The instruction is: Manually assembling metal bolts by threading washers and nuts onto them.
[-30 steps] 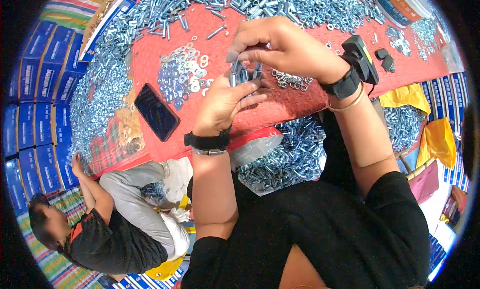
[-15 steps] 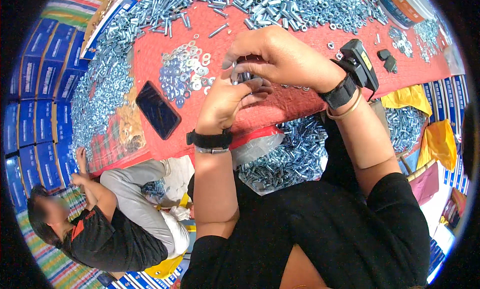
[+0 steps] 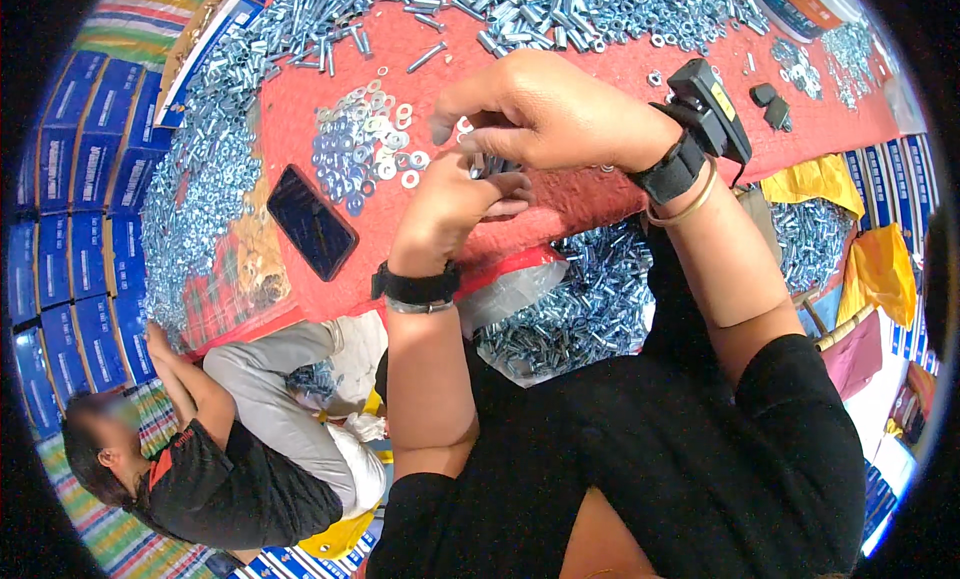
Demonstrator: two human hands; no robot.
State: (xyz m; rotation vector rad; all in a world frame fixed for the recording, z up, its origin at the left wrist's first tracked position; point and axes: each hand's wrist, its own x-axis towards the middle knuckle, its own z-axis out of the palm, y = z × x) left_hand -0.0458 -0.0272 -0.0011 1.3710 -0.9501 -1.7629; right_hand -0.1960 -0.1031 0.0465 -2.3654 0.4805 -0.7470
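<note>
My left hand (image 3: pixel 440 209), palm up, curls its fingers round a few shiny metal fasteners (image 3: pixel 489 165); their exact kind is partly hidden. Just above it, my right hand (image 3: pixel 550 109) is bent over with its fingers curled toward the left hand's fingertips. A pale ring like a washer (image 3: pixel 463 129) shows in the gap between the right thumb and forefinger; whether they grip it I cannot tell. Flat washers (image 3: pixel 365 139) lie loose on the red cloth (image 3: pixel 400 69), left of my hands.
A phone (image 3: pixel 311 222) lies left of my hands. Bolts and sleeves (image 3: pixel 560 14) are heaped along the far side, near a white bucket (image 3: pixel 800 7). Below the table edge sits a pile of metal fasteners (image 3: pixel 580 309). A co-worker (image 3: pixel 230 469) sits at left by blue boxes (image 3: pixel 80 249).
My right hand's fingers have shifted slightly left and opened a small gap over the left hand. The co-worker's arms have come lower. The whole view has shifted a little.
</note>
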